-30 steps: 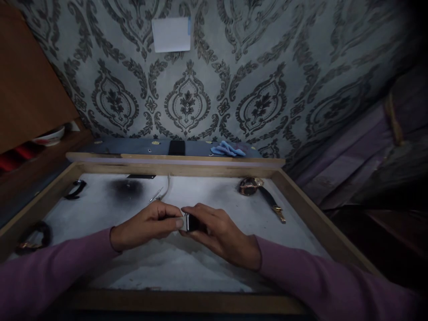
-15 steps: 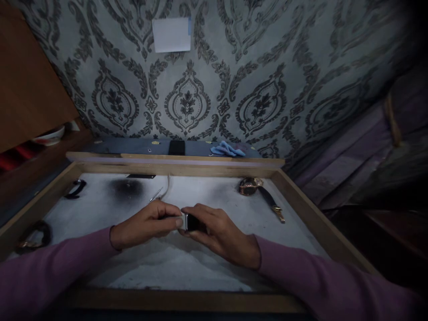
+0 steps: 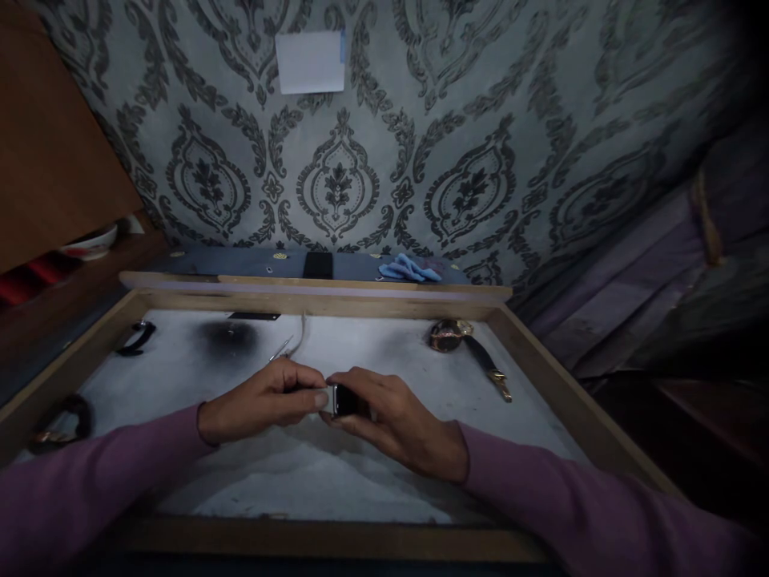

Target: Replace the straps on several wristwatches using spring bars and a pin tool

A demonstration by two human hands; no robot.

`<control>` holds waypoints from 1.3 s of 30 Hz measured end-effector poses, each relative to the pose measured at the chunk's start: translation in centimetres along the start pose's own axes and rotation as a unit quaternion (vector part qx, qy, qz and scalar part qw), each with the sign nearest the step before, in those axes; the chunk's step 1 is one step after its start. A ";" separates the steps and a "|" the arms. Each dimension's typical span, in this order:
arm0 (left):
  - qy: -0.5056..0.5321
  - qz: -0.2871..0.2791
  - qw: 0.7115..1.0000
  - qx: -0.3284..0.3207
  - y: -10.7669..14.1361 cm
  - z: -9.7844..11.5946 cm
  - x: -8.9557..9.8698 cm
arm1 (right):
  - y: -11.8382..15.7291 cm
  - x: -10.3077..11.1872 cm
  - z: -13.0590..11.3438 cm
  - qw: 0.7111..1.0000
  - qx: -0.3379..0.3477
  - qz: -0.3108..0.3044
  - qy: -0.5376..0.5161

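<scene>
Between my hands, over the middle of a wooden-framed tray (image 3: 324, 303), is a smartwatch (image 3: 344, 400) with a dark screen and silvery case edge. My right hand (image 3: 408, 417) is closed around its case, fingers along the top and bottom edges. From the other side my left hand (image 3: 264, 405) pinches a pale part at the case's left end, likely its band, with the thumb on top. The fingers hide most of that part. Just beyond my left hand lie a thin metal tool (image 3: 280, 349) and a slim pale strip (image 3: 302, 330).
Gold-and-black wristwatches (image 3: 448, 335) lie at the tray's far right. A black-strapped watch (image 3: 137, 338) and another dark watch (image 3: 60, 423) are at the left. Behind the tray sit a dark phone-like slab (image 3: 318, 265) and a blue cloth (image 3: 409, 268), against the patterned wall.
Both hands keep the same grip on the smartwatch in almost the same place. The watch face seems turned very slightly; nothing else in the tray has moved.
</scene>
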State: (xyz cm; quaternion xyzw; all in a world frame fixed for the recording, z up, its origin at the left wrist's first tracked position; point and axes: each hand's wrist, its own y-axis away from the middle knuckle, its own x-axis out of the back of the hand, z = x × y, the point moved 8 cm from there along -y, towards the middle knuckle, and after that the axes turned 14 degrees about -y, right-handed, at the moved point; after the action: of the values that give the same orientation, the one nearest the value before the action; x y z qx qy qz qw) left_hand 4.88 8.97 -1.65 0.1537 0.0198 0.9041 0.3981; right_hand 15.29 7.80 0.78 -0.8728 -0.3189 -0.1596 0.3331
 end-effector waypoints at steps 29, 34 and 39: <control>0.048 -0.016 0.999 0.013 0.2 -0.2 -0.1 | -0.3 -0.9 1.3 0.931 -0.180 -0.044 -0.313; 0.063 -0.014 0.998 0.002 0.2 -0.3 0.0 | -0.2 -1.4 2.0 0.892 -0.208 -0.041 -0.398; 0.059 -0.023 0.998 -0.002 0.2 -0.2 0.0 | 0.3 -2.1 3.1 0.850 -0.242 -0.046 -0.466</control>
State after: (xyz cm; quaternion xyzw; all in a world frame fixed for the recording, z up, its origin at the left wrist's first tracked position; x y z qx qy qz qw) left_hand 4.72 8.85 -1.81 0.0986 0.0453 0.9021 0.4176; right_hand 14.14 8.77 -2.69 -0.8819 -0.4281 0.1784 -0.0841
